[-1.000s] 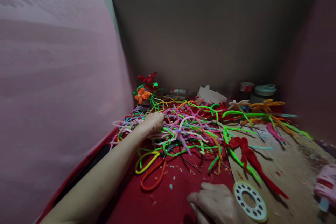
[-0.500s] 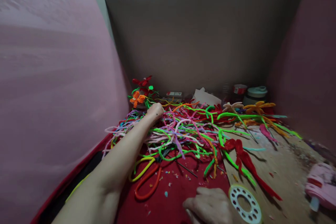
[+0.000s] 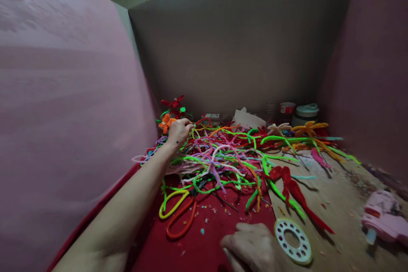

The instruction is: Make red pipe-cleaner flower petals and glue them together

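Note:
My left hand [image 3: 180,131] reaches to the back left of a tangled heap of colourful pipe cleaners [image 3: 219,153]. Its fingers are pinched together, with a red pipe cleaner [image 3: 204,120] rising at the fingertips. Just beyond that hand is an orange pipe-cleaner flower [image 3: 164,123], partly covered by it. My right hand [image 3: 250,246] rests low on the red cloth [image 3: 181,253], fingers curled in; the inside of the grip is hidden. A roll of clear tape [image 3: 293,241] with a white core lies beside it. Scissors [image 3: 181,216] with yellow and red handles stick out of the heap.
Red flowers [image 3: 174,103] stand at the back left. A pink glue gun [image 3: 384,216] lies at the right. Along the back wall are a lidded container [image 3: 306,114] and white paper [image 3: 248,118]. A twisted red pipe-cleaner piece [image 3: 295,191] lies on the brown board [image 3: 331,204].
My left hand has lifted and shifted slightly left at the back of the heap, and its fingertips now show. My right hand stays low by the tape. The view has tilted slightly.

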The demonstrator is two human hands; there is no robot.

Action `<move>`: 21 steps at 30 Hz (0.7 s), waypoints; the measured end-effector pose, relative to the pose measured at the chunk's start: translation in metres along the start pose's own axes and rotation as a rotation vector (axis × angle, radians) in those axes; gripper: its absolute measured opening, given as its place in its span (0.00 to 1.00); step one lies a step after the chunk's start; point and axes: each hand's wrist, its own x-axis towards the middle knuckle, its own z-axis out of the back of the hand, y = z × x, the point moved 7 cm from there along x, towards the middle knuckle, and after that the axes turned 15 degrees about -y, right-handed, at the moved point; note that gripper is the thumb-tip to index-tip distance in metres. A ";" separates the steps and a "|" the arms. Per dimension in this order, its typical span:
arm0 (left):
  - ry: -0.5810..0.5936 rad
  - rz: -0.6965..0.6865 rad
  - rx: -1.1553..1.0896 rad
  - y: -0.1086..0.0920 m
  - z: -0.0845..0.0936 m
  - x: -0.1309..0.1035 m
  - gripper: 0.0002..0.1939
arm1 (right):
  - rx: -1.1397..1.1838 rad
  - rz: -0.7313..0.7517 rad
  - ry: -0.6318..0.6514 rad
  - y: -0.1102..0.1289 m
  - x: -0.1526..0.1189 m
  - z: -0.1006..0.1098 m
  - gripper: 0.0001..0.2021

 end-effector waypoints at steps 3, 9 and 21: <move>-0.015 0.060 -0.091 0.008 0.008 0.003 0.09 | 0.007 -0.009 -0.002 0.000 -0.001 0.000 0.11; -0.106 0.210 -0.273 0.022 0.032 0.016 0.13 | 0.026 -0.010 -0.007 0.000 -0.001 0.000 0.11; 0.384 0.188 -0.505 0.005 0.125 -0.066 0.07 | 0.080 -0.136 0.116 0.006 0.006 0.007 0.11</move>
